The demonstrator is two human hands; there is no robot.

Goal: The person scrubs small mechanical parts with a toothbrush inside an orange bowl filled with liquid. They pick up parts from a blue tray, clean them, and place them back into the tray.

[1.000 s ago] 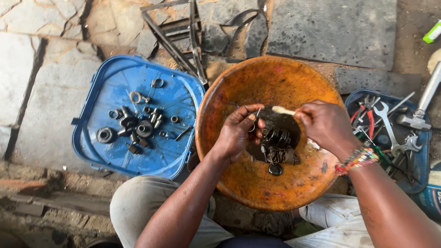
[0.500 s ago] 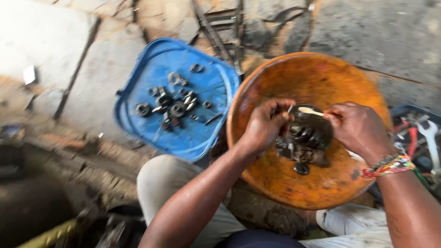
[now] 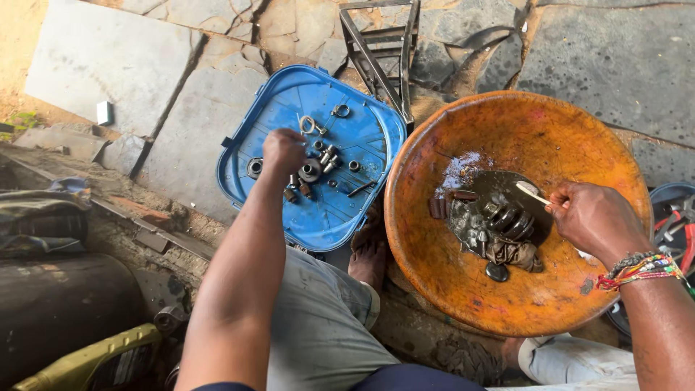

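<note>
Seen from the head camera, a person is sitting on rough grey paving stones (image 3: pixel 608 51) with two containers set before their knees. The left hand (image 3: pixel 284 150) is reaching over a scuffed blue plastic lid with ribbed moulding (image 3: pixel 340 210), its fingers curled into a loose fist above a scatter of small dark metal nuts, rings and bearings (image 3: pixel 313 171); whether anything is pinched inside the fist cannot be told. Just to the right, touching the lid's edge, a wide, round, orange basin with a worn, stained surface (image 3: pixel 463 289) is holding a pool of dark oily liquid and a clump of greasy black metal parts (image 3: pixel 499 224). The right hand (image 3: pixel 594 221), wearing a band of multicoloured beads at the wrist (image 3: pixel 641 266), is closing tightly on a thin pale stick-like tool (image 3: pixel 532 192) whose tip is pointing over the greasy parts. A bare foot (image 3: pixel 369 253) is resting between lid and basin. Behind them an angular dark metal frame (image 3: pixel 384 51) is lying on the stones, and at the far right edge red-handled tools (image 3: pixel 677 239) are sitting in another blue container.
</note>
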